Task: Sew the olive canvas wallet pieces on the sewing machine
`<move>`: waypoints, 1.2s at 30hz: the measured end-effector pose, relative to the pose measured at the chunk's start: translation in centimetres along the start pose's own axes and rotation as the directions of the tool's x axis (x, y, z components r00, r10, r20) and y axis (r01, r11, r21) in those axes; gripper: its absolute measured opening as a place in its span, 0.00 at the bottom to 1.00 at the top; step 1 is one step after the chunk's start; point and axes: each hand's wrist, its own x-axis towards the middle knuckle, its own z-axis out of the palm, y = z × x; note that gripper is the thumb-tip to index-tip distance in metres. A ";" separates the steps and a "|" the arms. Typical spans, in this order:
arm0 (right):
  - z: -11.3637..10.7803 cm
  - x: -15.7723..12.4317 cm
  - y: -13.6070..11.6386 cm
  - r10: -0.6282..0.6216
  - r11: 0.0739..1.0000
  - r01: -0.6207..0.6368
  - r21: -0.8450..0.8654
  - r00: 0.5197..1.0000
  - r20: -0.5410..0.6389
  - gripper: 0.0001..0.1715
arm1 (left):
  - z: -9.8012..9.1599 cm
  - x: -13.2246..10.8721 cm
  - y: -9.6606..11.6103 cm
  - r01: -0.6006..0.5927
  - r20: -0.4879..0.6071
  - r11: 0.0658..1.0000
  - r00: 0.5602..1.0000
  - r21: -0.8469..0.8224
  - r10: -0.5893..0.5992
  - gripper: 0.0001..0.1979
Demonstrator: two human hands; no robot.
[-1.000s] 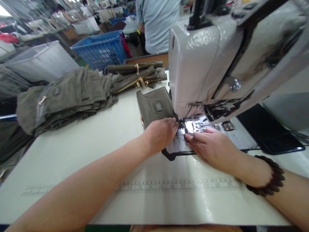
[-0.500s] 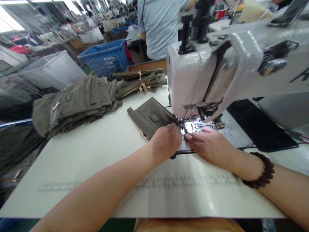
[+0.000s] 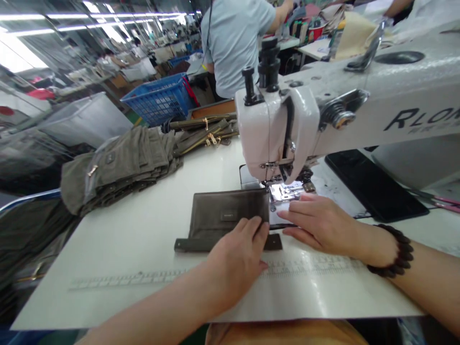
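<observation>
A flat olive-brown fabric pocket piece (image 3: pixel 206 211) with a small label (image 3: pixel 229 215) lies on the table, its top right corner at the needle area of the white sewing machine (image 3: pixel 253 129). A strip with small studs (image 3: pixel 192 245) runs along its near edge and sticks out at both sides. My left hand (image 3: pixel 239 256) rests on the right part of the piece, fingers stretched out and thumb apart over the table. Right of the presser foot, my right hand (image 3: pixel 319 220) hovers or rests near the metal needle plate (image 3: pixel 287 191), fingers extended and holding nothing.
A stack of olive fabric pieces (image 3: pixel 125 163) and several zipper strips (image 3: pixel 204 132) lie at the back left. A black phone-like slab (image 3: pixel 377 184) and scissors (image 3: pixel 440 201) are on the right. Beyond are a blue basket (image 3: pixel 158 98) and a person (image 3: pixel 233 48). A ruler marking (image 3: pixel 151 277) runs along the front.
The pocket piece has turned, bringing its studded strip to the near side. My left hand has opened from a closed grip and moved nearer me. My right hand's fingers have spread slightly.
</observation>
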 end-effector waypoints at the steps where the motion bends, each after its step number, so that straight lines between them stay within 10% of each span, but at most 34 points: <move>1: -0.3 -0.1 -0.2 -0.015 1.000 0.015 0.021 1.000 0.005 0.22 | 0.6 -0.2 0.8 -0.056 -0.054 0.998 0.997 0.028 0.057 0.22; 7: -0.4 -0.1 -1.5 -0.046 0.998 0.033 0.050 0.963 0.267 0.16 | 2.5 -0.4 2.1 0.011 -0.207 1.000 0.978 -0.022 -0.015 0.18; 13: -0.2 -0.5 -1.7 -0.050 0.996 0.056 -0.074 0.996 0.080 0.13 | 1.2 0.1 1.4 -0.054 -0.406 0.997 0.914 -0.054 0.027 0.15; 19: -1.0 -0.6 -1.8 -0.088 0.982 0.059 -0.178 0.984 -0.158 0.13 | 0.7 0.6 1.9 0.015 -0.261 0.999 0.965 0.043 -0.004 0.17; 28: -1.5 -0.5 -2.2 -0.146 0.989 0.149 -0.007 0.974 0.172 0.17 | 1.1 0.6 1.5 -0.184 -0.067 0.974 0.979 0.136 0.194 0.17; 36: 0.0 -0.1 -2.0 -0.084 0.995 0.092 -0.047 0.987 0.138 0.19 | 2.3 1.3 0.7 -0.159 -0.028 0.983 0.986 0.092 0.162 0.16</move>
